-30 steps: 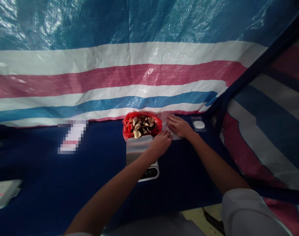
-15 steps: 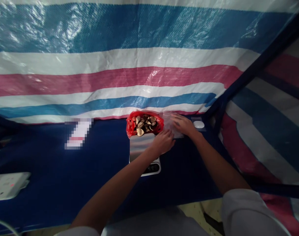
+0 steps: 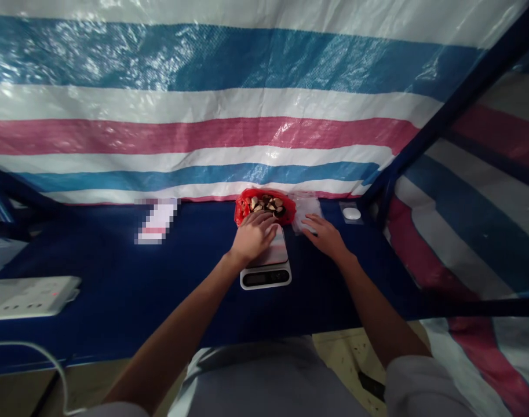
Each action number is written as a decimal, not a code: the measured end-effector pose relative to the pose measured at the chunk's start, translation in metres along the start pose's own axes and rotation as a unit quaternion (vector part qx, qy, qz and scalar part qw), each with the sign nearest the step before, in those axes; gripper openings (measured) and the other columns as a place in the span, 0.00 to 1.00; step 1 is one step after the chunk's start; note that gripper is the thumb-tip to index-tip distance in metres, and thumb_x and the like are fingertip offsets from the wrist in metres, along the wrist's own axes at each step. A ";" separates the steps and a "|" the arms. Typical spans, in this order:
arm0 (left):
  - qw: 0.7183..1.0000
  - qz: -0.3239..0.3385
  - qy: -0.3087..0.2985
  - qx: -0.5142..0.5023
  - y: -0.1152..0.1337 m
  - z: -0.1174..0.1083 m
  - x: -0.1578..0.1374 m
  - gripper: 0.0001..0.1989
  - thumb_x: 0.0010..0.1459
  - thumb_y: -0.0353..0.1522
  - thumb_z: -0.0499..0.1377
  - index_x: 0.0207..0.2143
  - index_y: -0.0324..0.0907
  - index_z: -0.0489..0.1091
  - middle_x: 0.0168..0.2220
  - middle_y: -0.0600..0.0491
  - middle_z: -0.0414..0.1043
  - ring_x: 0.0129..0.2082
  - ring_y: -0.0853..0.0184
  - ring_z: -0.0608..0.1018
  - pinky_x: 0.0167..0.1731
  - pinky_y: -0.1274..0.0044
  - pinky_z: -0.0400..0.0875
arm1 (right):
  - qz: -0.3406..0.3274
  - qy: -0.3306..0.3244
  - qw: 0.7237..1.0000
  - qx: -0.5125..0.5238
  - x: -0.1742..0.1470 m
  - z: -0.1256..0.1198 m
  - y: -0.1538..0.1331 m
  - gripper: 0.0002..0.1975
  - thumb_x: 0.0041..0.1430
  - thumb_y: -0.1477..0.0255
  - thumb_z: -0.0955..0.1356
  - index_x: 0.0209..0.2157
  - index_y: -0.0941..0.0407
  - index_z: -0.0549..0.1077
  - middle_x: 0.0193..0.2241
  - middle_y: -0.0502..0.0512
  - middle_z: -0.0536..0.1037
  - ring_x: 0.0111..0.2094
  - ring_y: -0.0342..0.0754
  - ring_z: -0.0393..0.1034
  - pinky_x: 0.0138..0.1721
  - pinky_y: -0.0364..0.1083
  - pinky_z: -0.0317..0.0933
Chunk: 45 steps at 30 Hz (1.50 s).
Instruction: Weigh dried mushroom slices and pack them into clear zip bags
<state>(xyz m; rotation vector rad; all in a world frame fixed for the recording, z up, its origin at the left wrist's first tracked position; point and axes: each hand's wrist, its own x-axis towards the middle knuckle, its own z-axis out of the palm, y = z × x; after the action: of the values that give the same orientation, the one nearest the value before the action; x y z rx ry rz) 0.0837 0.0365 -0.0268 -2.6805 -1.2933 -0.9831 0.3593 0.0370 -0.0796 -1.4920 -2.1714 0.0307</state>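
Observation:
My left hand (image 3: 255, 236) is over the kitchen scale (image 3: 278, 246), fingers stretched toward the bag behind it; nothing shows in its grasp. Behind the scale sits an open red plastic bag (image 3: 285, 211) filled with dried, curved tan-and-dark pieces (image 3: 264, 202), whose kind I cannot tell. To the right of it lie flat clear plastic bags (image 3: 306, 204). The fingertips of my right hand (image 3: 325, 234) rest at the near edge of these bags, spread apart. My left hand hides part of the scale's plate and the red bag's near edge.
On the blue table (image 3: 181, 284), a small white round object (image 3: 351, 213) lies on clear plastic at the right. A blurred pinkish-white item (image 3: 157, 220) lies left of centre. A power strip (image 3: 29, 296) with a white cable is at the far left. A striped tarp (image 3: 203, 136) hangs behind.
My left hand has moved left from beside the clear bags to above the scale. My right hand has drawn back toward the near edge of the bags. The camera view has shifted.

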 end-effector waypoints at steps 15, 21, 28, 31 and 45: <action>0.963 -0.223 -0.098 0.117 -0.084 -0.031 -0.088 0.26 0.68 0.40 0.52 0.64 0.40 0.70 0.67 0.40 0.68 0.68 0.50 0.69 0.68 0.54 0.59 | 0.032 -0.005 0.998 -0.054 -0.019 0.038 -0.025 0.20 0.73 0.67 0.62 0.59 0.53 0.76 0.65 0.61 0.73 0.68 0.60 0.64 0.67 0.63 0.59; 0.953 -0.223 -0.144 0.147 -0.084 -0.022 -0.091 0.29 0.70 0.43 0.52 0.69 0.43 0.65 0.73 0.42 0.58 0.73 0.47 0.59 0.70 0.50 0.50 | 0.035 -0.024 0.997 -0.069 -0.019 0.036 -0.028 0.21 0.73 0.65 0.62 0.62 0.52 0.74 0.67 0.60 0.70 0.69 0.61 0.62 0.69 0.64 0.55; 0.951 -0.226 -0.147 0.150 -0.084 -0.021 -0.091 0.30 0.70 0.45 0.51 0.69 0.43 0.65 0.73 0.43 0.57 0.73 0.48 0.59 0.71 0.52 0.49 | 0.043 -0.024 0.997 -0.067 -0.019 0.036 -0.027 0.21 0.73 0.64 0.63 0.62 0.50 0.74 0.67 0.58 0.70 0.69 0.61 0.62 0.69 0.64 0.55; 0.952 -0.225 -0.144 0.148 -0.085 -0.022 -0.091 0.30 0.70 0.45 0.51 0.69 0.44 0.65 0.73 0.44 0.57 0.73 0.49 0.59 0.71 0.52 0.50 | 0.045 -0.022 0.996 -0.067 -0.019 0.036 -0.028 0.21 0.72 0.64 0.63 0.62 0.49 0.74 0.66 0.57 0.71 0.68 0.61 0.63 0.69 0.65 0.56; 0.951 -0.231 -0.148 0.140 -0.084 -0.023 -0.090 0.30 0.69 0.45 0.51 0.69 0.44 0.65 0.73 0.44 0.57 0.73 0.48 0.59 0.71 0.51 0.50 | 0.051 -0.034 0.996 -0.068 -0.017 0.033 -0.029 0.21 0.73 0.64 0.63 0.61 0.52 0.75 0.67 0.58 0.70 0.69 0.61 0.62 0.69 0.64 0.54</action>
<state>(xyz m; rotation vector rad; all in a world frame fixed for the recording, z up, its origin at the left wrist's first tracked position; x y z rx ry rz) -0.0294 0.0226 -0.0782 -2.4169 -2.0071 -0.3638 0.3251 0.0187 -0.1066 -1.7012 -2.1866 -0.0329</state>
